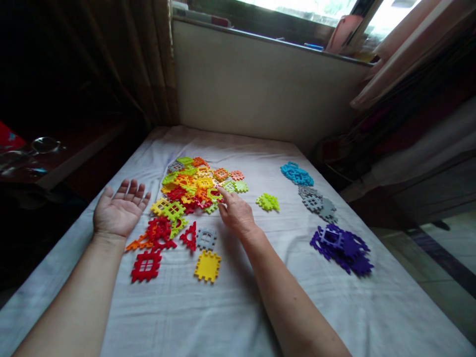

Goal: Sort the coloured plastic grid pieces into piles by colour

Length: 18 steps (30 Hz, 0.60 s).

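Note:
My left hand [121, 208] lies palm up at the left of the bed, fingers spread, holding nothing. It is beside a mixed pile of interlocking plastic tiles [204, 182] in yellow, orange, red and lime green. My right hand [237, 212] reaches to the pile's right edge, palm down. Its index finger points at a lime-green tile [214, 195], with the thumb a little apart; the other fingers are partly hidden. Nearer me lie a red window tile [146, 266], a red triangle tile [189, 237], a grey window tile [206, 239] and a yellow square tile [207, 267].
On the right are separate heaps of blue tiles [296, 173], grey tiles [317, 203] and purple tiles [342, 249]. A small lime-green group [267, 202] lies between them and the pile. A white sheet [178, 317] covers the surface, which meets a wall [260, 84] under a window.

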Motion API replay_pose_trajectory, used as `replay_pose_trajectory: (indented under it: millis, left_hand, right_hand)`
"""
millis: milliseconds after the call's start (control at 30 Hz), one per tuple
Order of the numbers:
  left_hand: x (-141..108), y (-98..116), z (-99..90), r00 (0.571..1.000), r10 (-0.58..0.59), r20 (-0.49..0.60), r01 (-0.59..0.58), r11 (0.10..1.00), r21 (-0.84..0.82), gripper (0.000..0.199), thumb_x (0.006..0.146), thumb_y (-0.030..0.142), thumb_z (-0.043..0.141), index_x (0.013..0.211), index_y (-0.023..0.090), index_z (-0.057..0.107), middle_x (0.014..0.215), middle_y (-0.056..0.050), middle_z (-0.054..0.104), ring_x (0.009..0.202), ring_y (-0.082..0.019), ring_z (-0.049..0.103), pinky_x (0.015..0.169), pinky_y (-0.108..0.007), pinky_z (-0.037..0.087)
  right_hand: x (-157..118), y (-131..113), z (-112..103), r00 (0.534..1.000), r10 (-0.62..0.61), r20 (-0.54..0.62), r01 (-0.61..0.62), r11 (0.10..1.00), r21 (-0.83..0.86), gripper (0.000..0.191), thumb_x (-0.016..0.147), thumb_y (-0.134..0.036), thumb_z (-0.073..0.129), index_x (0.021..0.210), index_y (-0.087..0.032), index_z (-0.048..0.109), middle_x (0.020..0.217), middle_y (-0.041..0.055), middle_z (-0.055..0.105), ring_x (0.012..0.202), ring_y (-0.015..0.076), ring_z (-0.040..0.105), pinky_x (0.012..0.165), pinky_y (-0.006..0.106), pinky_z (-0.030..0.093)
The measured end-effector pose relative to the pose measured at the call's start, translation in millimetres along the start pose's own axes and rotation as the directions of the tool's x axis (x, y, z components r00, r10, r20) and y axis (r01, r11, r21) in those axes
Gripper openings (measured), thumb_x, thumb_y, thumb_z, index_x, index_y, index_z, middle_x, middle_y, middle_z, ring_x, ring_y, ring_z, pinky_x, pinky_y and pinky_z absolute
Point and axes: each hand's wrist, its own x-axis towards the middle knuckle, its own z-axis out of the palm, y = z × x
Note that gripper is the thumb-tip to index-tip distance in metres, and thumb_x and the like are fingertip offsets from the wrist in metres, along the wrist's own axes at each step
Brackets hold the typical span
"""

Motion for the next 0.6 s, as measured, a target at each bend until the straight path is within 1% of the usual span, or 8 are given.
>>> replay_pose_trajectory:
  millis: [33, 67, 200, 333, 433, 500, 533, 600]
  left_hand:
    - [0.3, -0.1, -0.5, 1.0, 0.001, 0.004, -0.001, 1.0, 0.003, 0.026, 0.091, 0.043, 0.047, 0.093, 0.022, 0.063, 0.094, -0.006, 0.071, 0.095, -0.021, 0.069, 0.1, -0.048, 0.053]
    - [0.6, -0.3, -0.9, 1.0, 0.002, 0.009, -0.002, 1.0, 0.006, 0.026, 0.09, 0.043, 0.047, 0.093, 0.023, 0.063, 0.095, -0.006, 0.071, 0.095, -0.02, 0.069, 0.1, -0.048, 0.053]
    - [1.6, -0.2, -2.2, 1.0, 0.0, 0.009, 0.0, 1.0, 0.004, 0.027, 0.091, 0.043, 0.045, 0.093, 0.023, 0.063, 0.095, -0.006, 0.071, 0.096, -0.02, 0.069, 0.1, -0.048, 0.053]
    - [1.4, 0.2, -1.2, 1.0, -0.014, -0.008, 0.014, 1.0, -0.007, 0.03, 0.093, 0.041, 0.041, 0.091, 0.022, 0.064, 0.093, -0.006, 0.072, 0.097, -0.02, 0.069, 0.098, -0.047, 0.054]
    - [-0.9, 0.5, 1.8, 1.0, -0.015, -0.022, 0.015, 1.0, -0.008, 0.031, 0.093, 0.041, 0.04, 0.088, 0.023, 0.065, 0.094, -0.005, 0.073, 0.098, -0.02, 0.07, 0.099, -0.044, 0.054]
    - [-2.7, 0.8, 3.8, 0.999, -0.024, -0.034, 0.023, 1.0, -0.015, 0.033, 0.094, 0.041, 0.039, 0.086, 0.022, 0.065, 0.093, -0.005, 0.073, 0.098, -0.019, 0.07, 0.1, -0.043, 0.054]
    - [-3.4, 0.9, 4.6, 0.999, -0.027, -0.04, 0.027, 0.999, -0.019, 0.033, 0.094, 0.041, 0.039, 0.086, 0.022, 0.065, 0.093, -0.005, 0.073, 0.097, -0.019, 0.07, 0.101, -0.043, 0.053]
    - [-4.0, 1.1, 5.1, 0.998, -0.031, -0.047, 0.03, 0.999, -0.022, 0.034, 0.094, 0.041, 0.039, 0.086, 0.021, 0.065, 0.092, -0.005, 0.073, 0.097, -0.019, 0.069, 0.102, -0.043, 0.053]
  right_hand:
    - [2.1, 2.2, 4.6, 1.0, 0.008, -0.001, -0.008, 1.0, -0.027, 0.051, 0.097, -0.03, 0.047, 0.147, -0.035, 0.046, 0.123, 0.0069, 0.066, 0.102, 0.0204, 0.065, 0.083, 0.031, 0.051]
    - [3.5, 3.7, 8.5, 1.0, 0.006, 0.004, -0.006, 0.999, -0.052, 0.05, 0.096, -0.029, 0.047, 0.146, -0.035, 0.047, 0.123, 0.0076, 0.065, 0.103, 0.021, 0.064, 0.083, 0.031, 0.051]
    - [3.7, 3.2, 12.8, 1.0, -0.005, 0.017, 0.007, 0.994, -0.107, 0.033, 0.096, -0.032, 0.05, 0.126, -0.031, 0.065, 0.12, 0.0081, 0.064, 0.106, 0.0219, 0.061, 0.084, 0.03, 0.05]
    - [3.2, 6.6, -4.0, 1.0, 0.019, 0.002, -0.018, 0.997, -0.08, 0.028, 0.098, -0.033, 0.047, 0.115, -0.028, 0.069, 0.117, 0.0083, 0.065, 0.102, 0.0198, 0.063, 0.084, 0.028, 0.049]
    - [5.5, 29.2, -26.0, 0.991, 0.104, -0.084, -0.104, 0.995, 0.004, 0.029, 0.098, -0.033, 0.046, 0.111, -0.027, 0.072, 0.117, 0.0075, 0.069, 0.101, 0.0198, 0.066, 0.086, 0.028, 0.049]
    - [7.0, 55.5, -39.3, 0.958, 0.238, -0.161, -0.227, 0.97, 0.087, 0.029, 0.096, -0.032, 0.049, 0.112, -0.027, 0.072, 0.112, 0.0065, 0.073, 0.1, 0.0202, 0.068, 0.087, 0.028, 0.049]
    - [7.4, 70.9, -44.0, 0.927, 0.317, -0.202, -0.294, 0.946, 0.137, 0.03, 0.094, -0.032, 0.051, 0.115, -0.026, 0.071, 0.108, 0.0063, 0.075, 0.098, 0.0205, 0.068, 0.087, 0.028, 0.049]
    - [7.7, 102.6, -47.0, 0.84, 0.468, -0.275, -0.41, 0.879, 0.245, 0.035, 0.091, -0.032, 0.054, 0.121, -0.022, 0.069, 0.101, 0.0071, 0.076, 0.095, 0.0216, 0.07, 0.086, 0.029, 0.049]
